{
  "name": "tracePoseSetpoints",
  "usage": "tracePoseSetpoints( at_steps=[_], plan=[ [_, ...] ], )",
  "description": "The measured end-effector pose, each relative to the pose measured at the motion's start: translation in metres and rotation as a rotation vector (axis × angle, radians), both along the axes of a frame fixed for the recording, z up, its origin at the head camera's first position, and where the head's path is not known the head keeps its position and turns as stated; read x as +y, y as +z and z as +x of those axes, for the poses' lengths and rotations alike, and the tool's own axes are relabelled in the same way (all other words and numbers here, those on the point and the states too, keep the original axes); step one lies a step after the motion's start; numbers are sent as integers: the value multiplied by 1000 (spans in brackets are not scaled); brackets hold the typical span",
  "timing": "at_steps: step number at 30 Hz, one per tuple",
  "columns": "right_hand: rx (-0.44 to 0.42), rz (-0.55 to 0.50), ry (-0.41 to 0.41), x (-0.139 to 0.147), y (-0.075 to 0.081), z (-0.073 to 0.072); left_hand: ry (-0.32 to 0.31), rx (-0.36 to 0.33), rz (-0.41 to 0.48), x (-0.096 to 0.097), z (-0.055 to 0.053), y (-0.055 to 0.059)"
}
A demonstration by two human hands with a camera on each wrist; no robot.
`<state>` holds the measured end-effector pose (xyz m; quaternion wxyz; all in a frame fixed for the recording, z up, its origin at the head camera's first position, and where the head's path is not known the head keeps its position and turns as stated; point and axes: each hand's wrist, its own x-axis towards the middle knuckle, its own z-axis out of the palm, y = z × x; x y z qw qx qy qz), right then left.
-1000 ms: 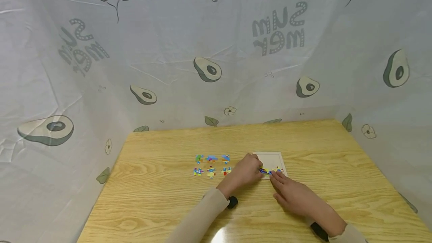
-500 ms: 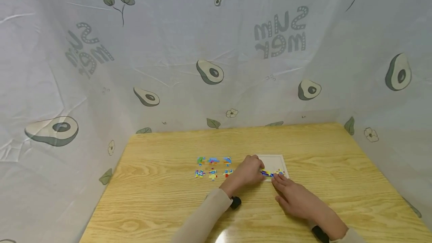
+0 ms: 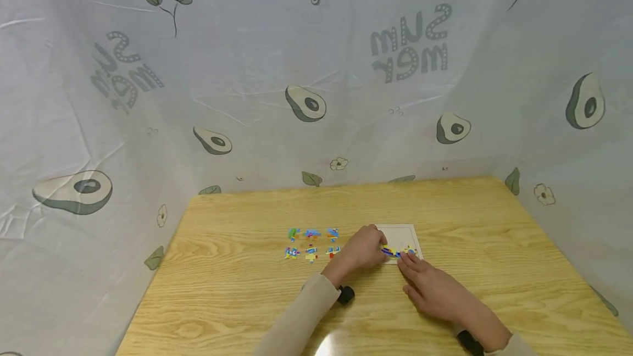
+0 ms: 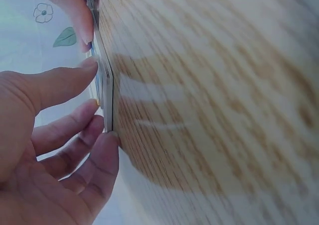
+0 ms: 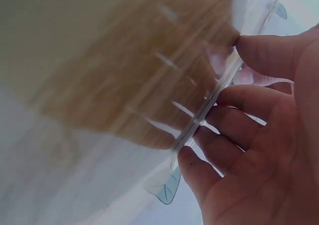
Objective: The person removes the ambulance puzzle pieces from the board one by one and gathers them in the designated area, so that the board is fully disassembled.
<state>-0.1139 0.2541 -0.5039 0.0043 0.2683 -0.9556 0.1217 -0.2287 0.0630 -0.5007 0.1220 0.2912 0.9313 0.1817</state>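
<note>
A shallow white puzzle tray (image 3: 398,233) lies on the table, with colourful blue-and-yellow jigsaw pieces (image 3: 390,251) along its near side. At the tray's near left corner, my left hand (image 3: 363,248) pinches a puzzle piece between thumb and fingertip; in the left wrist view its other fingers (image 4: 105,153) rest at the tray's edge. The held piece is mostly hidden by the fingers. From the near right, my right hand (image 3: 429,288) reaches in with fairly straight fingers touching the pieces and the front edge. In the right wrist view its fingertips line the tray edge (image 5: 197,119).
Left of the tray, several loose puzzle pieces (image 3: 311,252) lie in two rows on the wood-grain table (image 3: 237,290). A pale curtain (image 3: 257,142) printed with avocados surrounds the table at the back and sides. Black wrist straps (image 3: 345,295) sit below both hands.
The head view has shifted slightly. Both hands stay at the tray in nearly the same pose; the loose pieces have not moved.
</note>
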Motion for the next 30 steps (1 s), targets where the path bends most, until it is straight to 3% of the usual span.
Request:
tracePoseSetpoints(
  at_steps=[7, 12, 18, 23, 30],
  plan=[
    [10, 62, 39, 2, 3, -1, -37, 17, 41, -1, -2, 2],
    [7, 90, 53, 3, 4, -4, -28, 34, 41, -1, -2, 2],
    [60, 105, 74, 8, -1, -3, -47, -9, 115, 0, -5, -1],
    [115, 133, 83, 13, -7, -1, -2, -65, 142, 1, -3, -3],
    [63, 124, 70, 13, -3, 0, 50, -121, 173, 1, 0, -5]
  ],
)
